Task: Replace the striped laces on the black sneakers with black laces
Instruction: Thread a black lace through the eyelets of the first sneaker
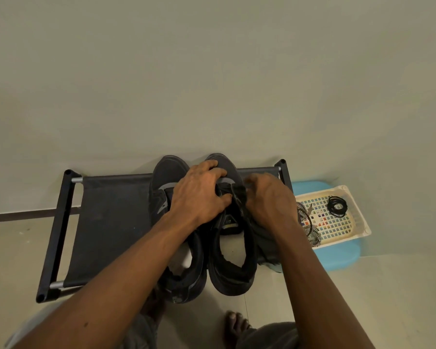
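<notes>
Black pair: left-side sneaker (167, 177) and right-side sneaker (230, 263) side by side on low fabric rack (111, 222), toes toward wall. Left hand (199, 195) grips right-side sneaker's forefoot, fingers curled over toe. Right hand (269, 200) blurred at same shoe's eyelets; grip impossible to tell. White basket (353, 197) on blue stool (342, 258), just right of rack, holds striped laces (310, 222) and coiled black lace (337, 206).

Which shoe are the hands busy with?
The right sneaker, the one nearer the white basket. The left hand and right hand are both on its front; the left sneaker isn't held.
</notes>
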Motion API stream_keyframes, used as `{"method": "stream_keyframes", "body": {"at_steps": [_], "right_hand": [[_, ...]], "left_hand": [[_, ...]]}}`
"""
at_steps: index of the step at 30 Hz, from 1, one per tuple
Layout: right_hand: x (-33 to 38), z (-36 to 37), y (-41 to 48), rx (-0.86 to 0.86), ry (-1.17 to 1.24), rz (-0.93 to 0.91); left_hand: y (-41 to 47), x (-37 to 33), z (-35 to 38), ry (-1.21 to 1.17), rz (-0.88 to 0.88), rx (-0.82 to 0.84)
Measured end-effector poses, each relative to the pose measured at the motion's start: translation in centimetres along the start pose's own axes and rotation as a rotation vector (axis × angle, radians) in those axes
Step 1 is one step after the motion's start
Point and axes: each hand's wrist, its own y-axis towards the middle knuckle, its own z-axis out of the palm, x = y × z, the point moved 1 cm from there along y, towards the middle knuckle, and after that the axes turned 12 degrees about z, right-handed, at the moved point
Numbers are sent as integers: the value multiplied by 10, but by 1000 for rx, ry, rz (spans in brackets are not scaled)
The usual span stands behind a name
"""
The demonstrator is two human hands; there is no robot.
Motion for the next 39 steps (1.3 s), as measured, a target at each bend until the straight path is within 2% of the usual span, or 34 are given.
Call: {"method": "stream_keyframes", "body": {"at_steps": [3,6,10,14,16,19,21,23,26,29,31,35,39], "right_hand": [[4,3,1,-28,-31,-77],[2,4,2,-21,12,-37],[0,-4,7,-10,437,134],[1,-26,11,-29,944,132],[4,-37,9,31,1231,117],[11,-41,9,241,1553,119],[15,-40,7,398,1694,110],[20,-38,4,498,1795,92],[26,-33,3,522,1861,53],[24,-30,3,480,1920,108],[18,-30,6,385,1905,192],[2,-27,10,150,1698,418],[-12,-21,16,53,1616,549]], "left_hand": [[0,1,0,-3,4,2],[-1,2,0,0,3,0],[-1,2,1,-6,6,-15],[0,5,0,-24,0,1],[1,6,-4,-132,-28,-22],[-2,-1,-12,-395,-122,-235],[-3,-10,-16,-522,-117,-345],[-3,-21,-15,-776,-58,-318],[-3,-31,-12,-1108,-28,-158],[-2,-29,-12,-1124,-36,-53],[-1,-23,-15,-1144,-64,-39],[2,-8,-28,-1129,-149,-157],[4,13,-43,-1078,-195,-323]]}}
